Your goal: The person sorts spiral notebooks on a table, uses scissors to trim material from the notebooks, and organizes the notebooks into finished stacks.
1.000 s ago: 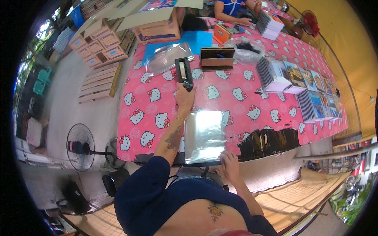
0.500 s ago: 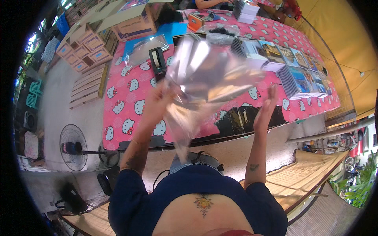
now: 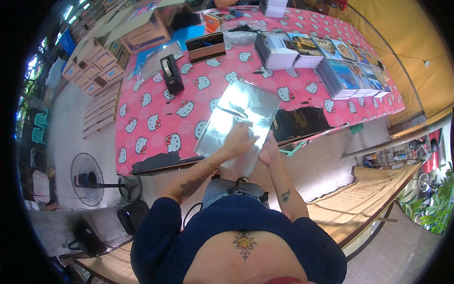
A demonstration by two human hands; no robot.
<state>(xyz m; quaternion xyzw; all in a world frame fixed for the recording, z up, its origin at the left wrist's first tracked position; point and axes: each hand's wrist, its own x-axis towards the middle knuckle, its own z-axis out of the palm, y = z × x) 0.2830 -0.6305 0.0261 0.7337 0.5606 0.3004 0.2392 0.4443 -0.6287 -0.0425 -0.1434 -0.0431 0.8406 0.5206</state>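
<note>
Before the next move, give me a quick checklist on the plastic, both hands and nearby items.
1. Left hand over the clear plastic: ok, it is on the upper face.
2. Right hand firmly gripping the plastic: cannot tell; it is at the right edge.
3. Plastic wholly over the table: not ok, its near end reaches past the front edge.
4. Tape dispenser apart from the plastic: ok, it stands off to the left.
5. Booklet stacks apart from the plastic: ok, they sit farther back, rightward.
</note>
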